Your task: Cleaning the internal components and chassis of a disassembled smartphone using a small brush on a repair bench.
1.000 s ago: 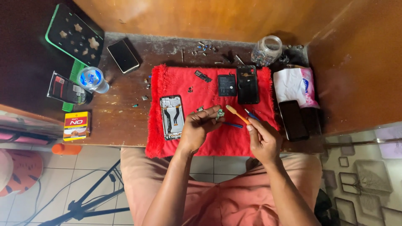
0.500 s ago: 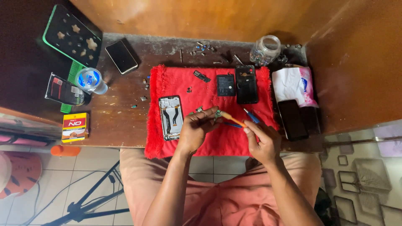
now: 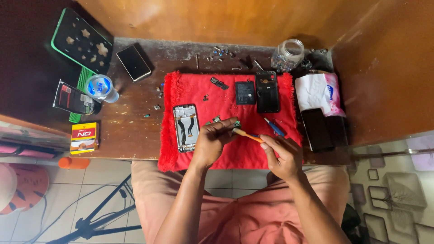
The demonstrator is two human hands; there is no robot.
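My left hand [image 3: 213,141] pinches a small green circuit board [image 3: 235,124] over a red fringed cloth [image 3: 226,156]. My right hand [image 3: 281,153] holds an orange-handled tool [image 3: 247,135] whose tip touches that board. An opened phone frame [image 3: 186,127] with its inner cables showing lies on the cloth just left of my left hand. A blue-handled tool [image 3: 274,127] rests on the cloth above my right hand. A flat black battery [image 3: 245,92] and a black phone back cover [image 3: 267,91] lie at the cloth's far edge.
A glass jar [image 3: 287,55] and loose screws sit at the back of the wooden table [image 3: 131,131]. A dark phone [image 3: 133,62], a bottle [image 3: 101,87], a green-edged tray [image 3: 81,41] and a small box [image 3: 84,138] are at left. A tissue pack [image 3: 321,92] and another black phone [image 3: 317,129] lie at right.
The orange tool has swung from pointing up-left above my right hand to lying with its tip against the small board in my left hand. Both hands shifted slightly.
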